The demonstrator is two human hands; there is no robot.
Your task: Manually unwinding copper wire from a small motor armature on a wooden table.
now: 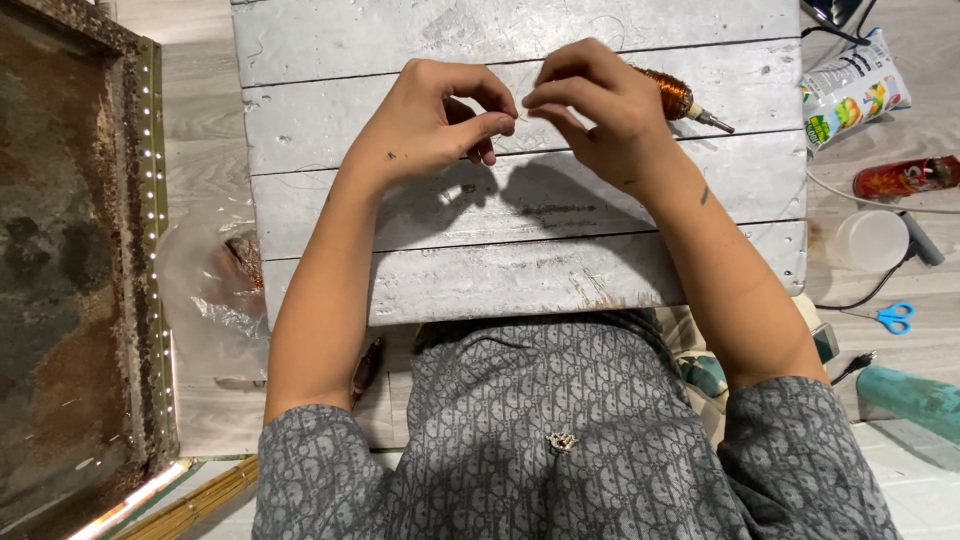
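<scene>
Left hand (435, 125) and right hand (595, 105) pinch together, fingertips touching, mid-table (500, 280) toward its far edge. Any wire between them is too fine to confirm. The copper spool (668, 93) lies just behind the right hand, axis pointing toward the right edge.

Grey patterned short-sleeve shirt (560, 440) w/ 1 small metal brooch (561, 442).

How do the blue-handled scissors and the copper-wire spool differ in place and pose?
The scissors lie on the floor to the right of the white plank table, clear of both hands. The copper-wire spool lies on the table, partly hidden behind the right hand. The scissors are blue-handled; the spool is orange-brown with a metal shaft. Neither is visibly gripped.
</scene>
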